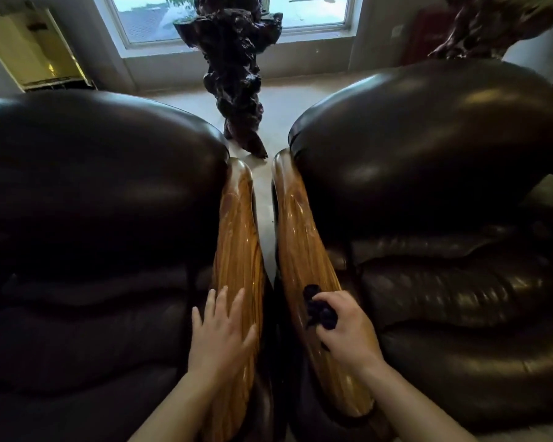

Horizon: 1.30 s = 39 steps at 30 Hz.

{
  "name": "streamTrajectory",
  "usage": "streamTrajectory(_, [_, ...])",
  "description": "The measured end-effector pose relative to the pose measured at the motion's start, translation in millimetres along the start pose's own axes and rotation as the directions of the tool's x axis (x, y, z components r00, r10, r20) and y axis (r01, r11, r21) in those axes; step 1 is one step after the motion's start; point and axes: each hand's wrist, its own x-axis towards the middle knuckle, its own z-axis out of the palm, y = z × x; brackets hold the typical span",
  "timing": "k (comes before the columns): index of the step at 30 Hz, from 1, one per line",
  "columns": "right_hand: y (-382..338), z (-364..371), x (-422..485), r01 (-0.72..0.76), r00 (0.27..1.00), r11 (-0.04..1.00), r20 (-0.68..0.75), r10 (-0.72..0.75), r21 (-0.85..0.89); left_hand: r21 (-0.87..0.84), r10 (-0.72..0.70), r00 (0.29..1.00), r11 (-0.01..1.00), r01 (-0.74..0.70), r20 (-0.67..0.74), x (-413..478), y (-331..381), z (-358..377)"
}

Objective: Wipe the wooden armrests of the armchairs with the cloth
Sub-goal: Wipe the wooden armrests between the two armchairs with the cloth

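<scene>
Right hand (348,327) clenched on dark cloth (320,309) atop right armrest (300,244); left hand (221,333) open, flat on left armrest (238,237)

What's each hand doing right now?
Left hand: open, flat on the left armrest, holding nothing.
Right hand: closed on the dark cloth, on the right armrest.

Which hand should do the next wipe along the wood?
Right. The right hand is closed on the dark cloth atop the right armrest; the left hand lies flat, empty, on the left armrest.
</scene>
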Motion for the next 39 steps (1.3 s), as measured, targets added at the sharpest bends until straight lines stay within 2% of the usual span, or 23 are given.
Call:
streamTrajectory(8, [26,39,112,-0.018,0.974,0.998,-0.224,0.031,0.059,0.008,0.144,0.982,0.989,-0.144,-0.122,125,-25,51])
streamTrajectory(10, [34,51,137,-0.005,0.963,1.000,-0.271,0.011,0.023,-0.033,0.174,0.974,0.983,-0.181,-0.144,145,-28,67])
streamTrajectory(13, [57,69,157,-0.025,0.978,0.980,-0.210,-0.018,-0.200,-0.060,0.237,0.958,0.967,-0.249,-0.159,158,-30,90])
streamTrajectory(15, [77,79,160,-0.029,0.988,0.903,-0.147,-0.038,-0.428,-0.112,0.239,0.950,0.958,-0.265,-0.201,160,-33,99])
streamTrajectory(17, [92,83,161,-0.002,0.989,0.854,-0.127,-0.075,-0.520,-0.146,0.238,0.943,0.950,-0.276,-0.233,161,-37,103])
streamTrajectory(22, [92,83,205,0.053,0.986,0.928,-0.129,-0.107,-0.369,-0.222,0.193,0.950,0.943,-0.249,-0.246,167,-37,98])
streamTrajectory(26, [88,92,203,0.144,0.975,0.915,-0.105,-0.197,-0.377,-0.233,0.166,0.960,0.948,-0.218,-0.226,161,-35,96])
streamTrajectory(29, [108,92,181,0.257,0.952,0.880,-0.051,-0.301,-0.399,-0.245,0.089,0.974,0.959,-0.140,-0.208,162,-32,94])
streamTrajectory(31, [116,87,186,0.247,0.950,0.878,-0.077,-0.303,-0.410,-0.231,0.063,0.978,0.967,-0.109,-0.197,163,-33,95])
streamTrajectory(35, [99,88,220,0.058,0.970,0.935,-0.202,-0.136,-0.349,-0.221,0.019,0.980,0.973,-0.063,-0.198,163,-33,99])
streamTrajectory(37, [93,95,217,0.100,0.972,0.917,-0.160,-0.173,-0.386,-0.216,0.014,0.979,0.975,-0.058,-0.202,163,-34,100])
streamTrajectory(39, [99,98,196,0.207,0.964,0.887,-0.070,-0.257,-0.412,-0.219,0.018,0.979,0.974,-0.063,-0.203,164,-34,100])
